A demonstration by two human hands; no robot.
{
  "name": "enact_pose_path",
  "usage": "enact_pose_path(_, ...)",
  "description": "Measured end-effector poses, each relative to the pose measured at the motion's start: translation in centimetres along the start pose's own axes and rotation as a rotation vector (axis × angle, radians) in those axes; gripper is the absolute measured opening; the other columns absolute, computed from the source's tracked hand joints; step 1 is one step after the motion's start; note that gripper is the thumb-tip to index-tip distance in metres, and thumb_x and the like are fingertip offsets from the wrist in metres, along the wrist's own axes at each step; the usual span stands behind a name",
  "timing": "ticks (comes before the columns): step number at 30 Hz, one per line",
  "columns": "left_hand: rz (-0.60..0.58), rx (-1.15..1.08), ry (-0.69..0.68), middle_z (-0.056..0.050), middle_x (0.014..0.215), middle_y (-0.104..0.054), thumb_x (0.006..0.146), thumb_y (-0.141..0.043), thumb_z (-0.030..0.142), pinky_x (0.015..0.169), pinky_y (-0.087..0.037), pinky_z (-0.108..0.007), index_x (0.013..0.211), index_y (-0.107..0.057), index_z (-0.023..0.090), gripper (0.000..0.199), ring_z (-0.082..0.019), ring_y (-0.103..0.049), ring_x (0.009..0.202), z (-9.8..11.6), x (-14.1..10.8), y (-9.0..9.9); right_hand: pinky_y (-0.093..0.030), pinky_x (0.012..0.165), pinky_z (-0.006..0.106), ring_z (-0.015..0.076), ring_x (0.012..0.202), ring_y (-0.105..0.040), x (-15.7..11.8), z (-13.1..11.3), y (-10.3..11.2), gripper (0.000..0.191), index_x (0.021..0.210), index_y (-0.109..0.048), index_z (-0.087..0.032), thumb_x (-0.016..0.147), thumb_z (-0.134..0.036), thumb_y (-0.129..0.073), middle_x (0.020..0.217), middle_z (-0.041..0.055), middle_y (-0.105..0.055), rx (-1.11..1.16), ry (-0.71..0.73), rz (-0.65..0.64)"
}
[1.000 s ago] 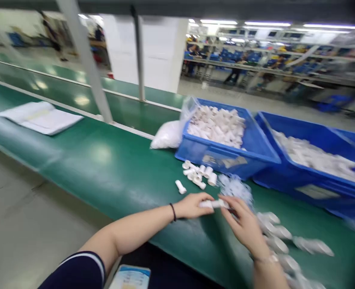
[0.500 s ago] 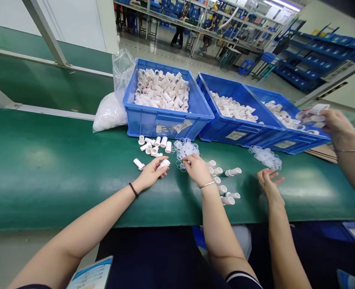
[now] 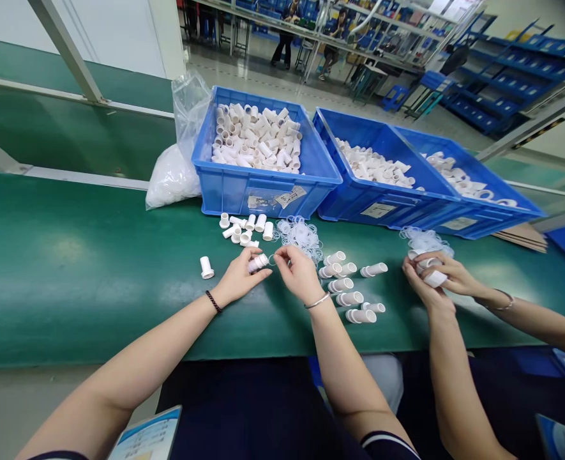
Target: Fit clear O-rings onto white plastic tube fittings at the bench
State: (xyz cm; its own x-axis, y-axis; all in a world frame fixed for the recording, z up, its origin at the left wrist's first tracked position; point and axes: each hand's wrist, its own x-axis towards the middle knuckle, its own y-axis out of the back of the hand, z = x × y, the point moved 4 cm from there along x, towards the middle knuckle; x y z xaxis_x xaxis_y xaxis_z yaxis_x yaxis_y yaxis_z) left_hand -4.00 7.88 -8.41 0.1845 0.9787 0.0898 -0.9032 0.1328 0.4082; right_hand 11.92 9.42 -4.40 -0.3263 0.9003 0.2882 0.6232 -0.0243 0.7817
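Note:
My left hand is closed around a white plastic pipe fitting, its open end pointing right. My right hand pinches a thin clear ring close to that end. Behind my right hand lies a heap of clear rings. A single flanged fitting stands left of my left hand, and a cluster of loose white fittings sits just beyond it. To the right of my right hand, several fittings lie in a group on the green table.
Three blue bins of white fittings line the back of the green table. A clear plastic bag leans beside the left one. On the right, a co-worker's hands hold several white pieces near another ring heap.
My right hand has lifted a ring from the heap and brought it left to the fitting. The co-worker's raised hand has come down from the bin with white pieces.

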Motion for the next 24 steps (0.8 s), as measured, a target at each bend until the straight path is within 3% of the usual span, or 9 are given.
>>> enact_pose_path(6, -0.035, 0.068, -0.043, -0.002, 0.092, -0.061, 0.087, -0.048, 0.044, 0.071, -0.042, -0.028, 0.096, -0.051, 0.020, 0.026, -0.016, -0.056, 0.080, 0.5, -0.2, 0.0, -0.042, 0.073, 0.028, 0.0170, 0.081, -0.055, -0.2, -1.3, -1.2, 0.010, 0.089, -0.057, -0.020, 0.090, -0.021, -0.047, 0.085, 0.0035, -0.060, -0.026, 0.056, -0.044)
enact_pose_path(13, -0.120, 0.183, -0.188, -0.001, 0.080, -0.060, 0.078, -0.062, 0.040, 0.066, -0.038, -0.028, 0.086, -0.054, 0.020, 0.023, -0.017, -0.054, 0.073, 1.5, -0.3, 0.6, -0.041, 0.072, 0.029, 0.0160, 0.079, -0.054, 0.2, -0.5, -1.4, 0.009, 0.086, -0.055, -0.020, 0.088, -0.019, -0.047, 0.083, 0.0024, -0.060, 0.118, 0.039, -0.142)
enact_pose_path(18, -0.001, -0.241, -0.133, -0.004, 0.093, -0.061, 0.079, -0.063, 0.037, 0.074, -0.042, -0.027, 0.097, -0.055, 0.019, 0.027, -0.016, -0.056, 0.083, 1.2, -0.3, 0.4, -0.042, 0.058, 0.024, 0.0101, 0.061, -0.051, 0.3, 0.5, -2.0, 0.011, 0.090, -0.054, -0.020, 0.089, -0.028, -0.047, 0.076, -0.0020, -0.056, 0.475, -0.155, -0.233)
enact_pose_path(21, -0.008, -0.605, 0.002, -0.002, 0.085, -0.059, 0.083, -0.059, 0.038, 0.062, -0.041, -0.023, 0.100, -0.052, 0.019, 0.027, -0.010, -0.054, 0.068, 0.7, -0.1, -0.5, -0.041, 0.050, 0.022, 0.0078, 0.054, -0.048, 0.0, 0.8, -2.5, 0.018, 0.093, -0.054, -0.020, 0.090, -0.036, -0.046, 0.076, -0.0023, -0.054, 0.634, -0.234, -0.219)
enact_pose_path(24, -0.038, -0.878, 0.155, 0.000, 0.078, -0.058, 0.084, -0.057, 0.041, 0.050, -0.036, -0.020, 0.099, -0.049, 0.019, 0.028, -0.007, -0.050, 0.054, 0.4, -0.1, -1.2, -0.044, 0.053, 0.022, 0.0104, 0.063, -0.054, -0.2, 0.6, -2.9, 0.023, 0.098, -0.054, -0.020, 0.090, -0.040, -0.045, 0.080, 0.0003, -0.058, 0.684, -0.245, -0.160)
